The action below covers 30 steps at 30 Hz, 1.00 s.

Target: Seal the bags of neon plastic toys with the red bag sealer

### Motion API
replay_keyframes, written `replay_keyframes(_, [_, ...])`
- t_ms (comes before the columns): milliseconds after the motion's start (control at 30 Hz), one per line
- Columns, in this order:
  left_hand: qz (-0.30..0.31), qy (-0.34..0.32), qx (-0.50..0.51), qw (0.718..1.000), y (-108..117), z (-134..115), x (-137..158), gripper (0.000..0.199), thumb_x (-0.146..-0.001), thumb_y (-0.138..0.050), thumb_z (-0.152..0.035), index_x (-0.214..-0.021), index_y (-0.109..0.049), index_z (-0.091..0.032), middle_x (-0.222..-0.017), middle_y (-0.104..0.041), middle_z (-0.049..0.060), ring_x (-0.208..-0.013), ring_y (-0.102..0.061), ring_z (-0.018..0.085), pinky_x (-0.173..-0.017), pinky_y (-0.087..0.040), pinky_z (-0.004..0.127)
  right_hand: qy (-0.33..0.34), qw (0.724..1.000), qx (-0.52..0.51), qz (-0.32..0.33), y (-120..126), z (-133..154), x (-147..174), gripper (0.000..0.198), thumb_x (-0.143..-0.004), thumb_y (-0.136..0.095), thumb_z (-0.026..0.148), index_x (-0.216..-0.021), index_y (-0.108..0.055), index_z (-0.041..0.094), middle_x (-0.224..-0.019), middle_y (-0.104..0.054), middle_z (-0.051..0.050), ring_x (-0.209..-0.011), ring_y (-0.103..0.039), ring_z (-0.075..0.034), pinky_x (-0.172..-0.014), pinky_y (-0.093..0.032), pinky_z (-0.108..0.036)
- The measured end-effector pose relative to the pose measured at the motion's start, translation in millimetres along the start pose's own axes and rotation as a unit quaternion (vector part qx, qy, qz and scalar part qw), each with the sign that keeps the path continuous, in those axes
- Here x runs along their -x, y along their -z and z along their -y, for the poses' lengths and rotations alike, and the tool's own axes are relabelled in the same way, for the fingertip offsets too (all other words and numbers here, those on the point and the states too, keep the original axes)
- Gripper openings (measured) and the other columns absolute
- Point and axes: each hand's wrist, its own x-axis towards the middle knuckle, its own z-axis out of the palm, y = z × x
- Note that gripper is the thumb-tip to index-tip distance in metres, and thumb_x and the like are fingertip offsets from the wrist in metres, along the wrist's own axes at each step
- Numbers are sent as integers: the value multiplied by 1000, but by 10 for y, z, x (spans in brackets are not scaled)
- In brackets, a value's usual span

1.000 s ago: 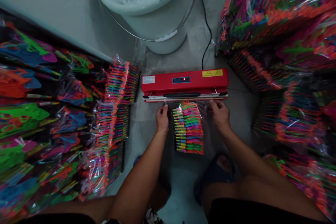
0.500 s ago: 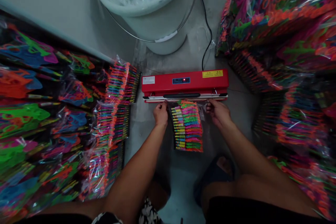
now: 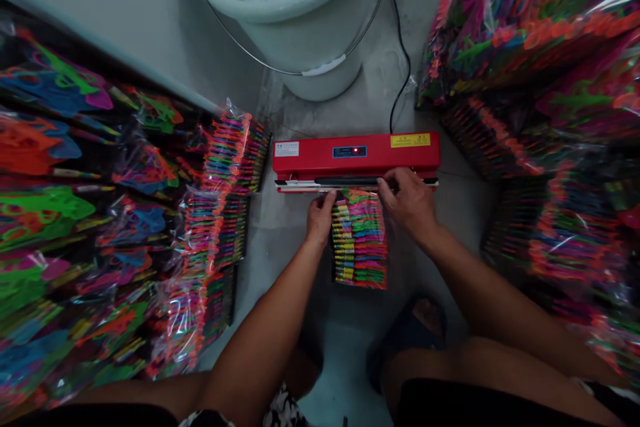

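Note:
A red heat sealer point(image 3: 310, 161) with a lit red display lies across the floor. Its front edge meets the top of a clear plastic bag point(image 3: 360, 240) packed with rows of small, brightly coloured plastic pieces. My left hand point(image 3: 321, 217) pinches the bag's upper left corner close to the sealing strip. My right hand point(image 3: 409, 203) has its thumb and curled fingers on the right end of the sealer's black handle point(image 3: 345, 181). The bag's top edge under the handle is hidden.
Behind the sealer stands a pale bucket point(image 3: 320, 73) full of crumpled clear plastic. A black cord point(image 3: 401, 47) runs past it. Stacks of filled bags line the left side point(image 3: 215, 213) and the right side point(image 3: 570, 220). My sandalled foot point(image 3: 415, 330) is close below the bag.
My right hand has let go of the bag's right corner and moved up and left onto the sealer's handle. My left hand has shifted slightly right, still at the bag's corner.

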Motion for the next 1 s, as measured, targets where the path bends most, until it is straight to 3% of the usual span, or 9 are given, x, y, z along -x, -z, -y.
replay_keyframes(167, [-8, 61, -89, 994, -140, -155, 105, 77, -65, -88, -71, -115, -68, -17, -119, -77, 17, -109, -73, 32, -91, -52, 37, 18, 977, 174, 123, -35, 21, -197, 25, -104, -54, 39, -108, -68, 20, -107, -73, -12, -93, -64, -25, -72, -39, -32])
replay_keyframes(300, [-40, 79, -151, 985, -242, -250, 138, 82, -64, -91, -63, -124, -63, -14, -124, -74, 22, -113, -72, 35, -93, -52, 41, 12, 957, 233, 169, -9, 75, -240, 30, -106, -49, 42, -114, -67, 19, -110, -74, -13, -93, -66, -27, -71, -38, -32])
replay_keyframes(633, [2, 45, -41, 998, -226, -104, 15, 74, -56, -99, -36, -121, -65, -20, -100, -79, 11, -101, -75, 30, -89, -55, 38, 30, 936, 274, 218, 53, 214, -302, 31, -108, -45, 40, -114, -66, 18, -111, -75, -14, -94, -70, -27, -74, -41, -32])
replay_keyframes(833, [13, 51, -26, 998, -241, -125, -1, 71, -55, -98, -30, -117, -67, -21, -99, -80, 9, -96, -76, 27, -88, -56, 37, 71, 909, 301, 280, 5, 381, -359, 36, -109, -41, 40, -121, -65, 15, -113, -76, -18, -93, -73, -27, -76, -44, -32])
replay_keyframes(1000, [14, 48, -30, 998, -214, -140, 11, 72, -53, -98, -30, -118, -67, -21, -102, -80, 10, -97, -75, 27, -89, -56, 37, 101, 890, 298, 330, 0, 348, -512, 34, -107, -46, 40, -117, -67, 15, -108, -77, -17, -94, -73, -26, -73, -43, -31])
